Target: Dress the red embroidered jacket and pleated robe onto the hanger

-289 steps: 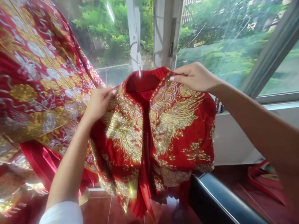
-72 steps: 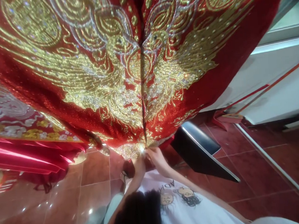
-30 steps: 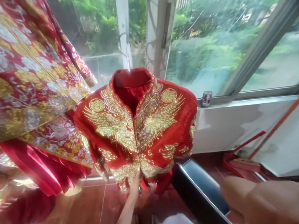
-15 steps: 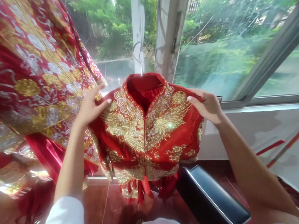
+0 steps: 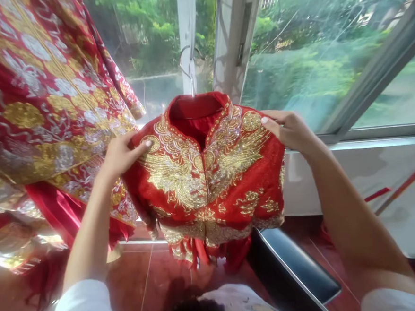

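Note:
A short red jacket point(image 5: 227, 180) with gold and silver embroidery and a stand-up collar hangs upright in front of me. Its silver hanger point(image 5: 191, 76) shows only as a hook above the collar; the rest is hidden inside the garment. My left hand point(image 5: 124, 154) is closed on the jacket's shoulder at the left, thumb lying on the front. At the opposite shoulder, my right hand point(image 5: 287, 128) grips the cloth the same way, with the fingers hidden behind it. Red cloth strips dangle under the embroidered hem.
A long red embroidered garment point(image 5: 65, 104) hangs close on the left. Behind the jacket are the window frame point(image 5: 235, 44) and glass. A black padded seat or case point(image 5: 300, 262) stands below right on the red tiled floor point(image 5: 130, 274). Dark hair and pale cloth show at the bottom edge.
The jacket has come slightly nearer and tilted a little, its right shoulder shifting rightward. Both hands keep their hold on the shoulders. The view has shifted slightly.

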### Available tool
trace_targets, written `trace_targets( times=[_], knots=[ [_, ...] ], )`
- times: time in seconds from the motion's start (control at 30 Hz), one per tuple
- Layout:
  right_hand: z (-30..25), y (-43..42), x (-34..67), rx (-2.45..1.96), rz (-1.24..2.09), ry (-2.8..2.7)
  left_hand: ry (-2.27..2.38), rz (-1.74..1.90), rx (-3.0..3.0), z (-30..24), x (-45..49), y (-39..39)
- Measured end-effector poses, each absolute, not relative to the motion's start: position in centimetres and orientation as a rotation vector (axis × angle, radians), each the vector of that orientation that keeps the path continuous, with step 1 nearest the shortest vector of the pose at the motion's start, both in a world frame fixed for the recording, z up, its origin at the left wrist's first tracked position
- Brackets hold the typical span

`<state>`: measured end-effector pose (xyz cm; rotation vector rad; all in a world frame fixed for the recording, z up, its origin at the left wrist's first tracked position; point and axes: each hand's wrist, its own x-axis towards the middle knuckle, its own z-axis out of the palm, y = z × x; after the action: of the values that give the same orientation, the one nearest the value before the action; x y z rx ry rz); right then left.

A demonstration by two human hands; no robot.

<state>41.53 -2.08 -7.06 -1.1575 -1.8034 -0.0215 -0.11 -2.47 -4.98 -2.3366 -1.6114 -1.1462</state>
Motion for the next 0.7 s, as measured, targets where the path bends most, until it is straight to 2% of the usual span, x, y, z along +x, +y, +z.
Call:
trace_targets(
  times=[0.17,0.33,0.4,0.53,0.7],
  knots=[
    [-10.4,-2.6,40.7,-1.146,-0.391,-1.629,-1.665,-1.457,-2.691,-4.9,-2.1,-0.3],
    [-12.8,-5.4,35.3,-1.142,-0.595,-1.205,-1.646,-1.617,-2.721,-5.6,-2.3,0.1],
    [-13.5,-6.7,31.4,-1.086,-0.475,-1.142,-1.606,-1.659,-2.676,-5.9,-1.9,-0.4],
    [-13.0,-7.4,24.6,-1.099,-0.033,-1.351,-1.566,-1.672,-2.637,-6.3,-1.1,-1.2],
    [-11.8,-6.2,22.4,-1.035,0.275,-1.254,-1.55,-1.671,-2.621,-6.4,-1.1,-1.4]
  ],
)
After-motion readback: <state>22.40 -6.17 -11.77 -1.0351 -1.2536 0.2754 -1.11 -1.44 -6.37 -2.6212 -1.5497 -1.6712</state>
